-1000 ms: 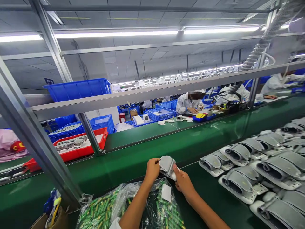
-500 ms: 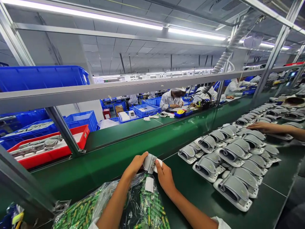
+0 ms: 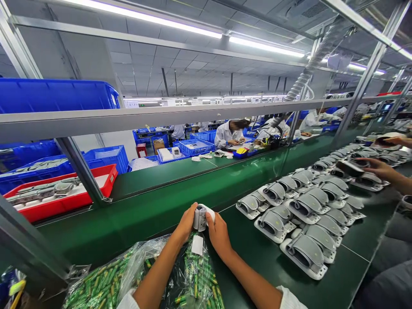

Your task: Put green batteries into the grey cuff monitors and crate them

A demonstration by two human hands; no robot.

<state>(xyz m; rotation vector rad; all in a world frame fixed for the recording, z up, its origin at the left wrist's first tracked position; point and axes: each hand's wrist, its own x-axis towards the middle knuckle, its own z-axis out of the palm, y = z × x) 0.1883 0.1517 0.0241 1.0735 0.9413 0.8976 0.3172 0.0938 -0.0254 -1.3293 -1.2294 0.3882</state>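
Note:
Between my two hands is a white wrist blood pressure monitor (image 3: 200, 218) with its grey cuff curled up, held above the near side of the green bench. My left hand (image 3: 185, 224) pinches its left side, fingers closed. On the right side my right hand (image 3: 219, 235) grips the white body with thumb and fingers. Just below lie clear plastic bags of green batteries (image 3: 103, 277), partly covered by my left forearm. A white paper label (image 3: 197, 245) rests on the bagged batteries under the monitor.
Rows of similar cuffed monitors (image 3: 304, 253) cover the bench at right. A co-worker's hand (image 3: 378, 169) holds a dark-faced device over them. At left stand a red tray (image 3: 111, 178) and a metal post (image 3: 82, 171). A metal rail (image 3: 161, 116) crosses ahead.
The monitor has turned in my hands, so its cuff stands more upright with the white body at upper right. At right, the co-worker's hand has lifted a device off the rows.

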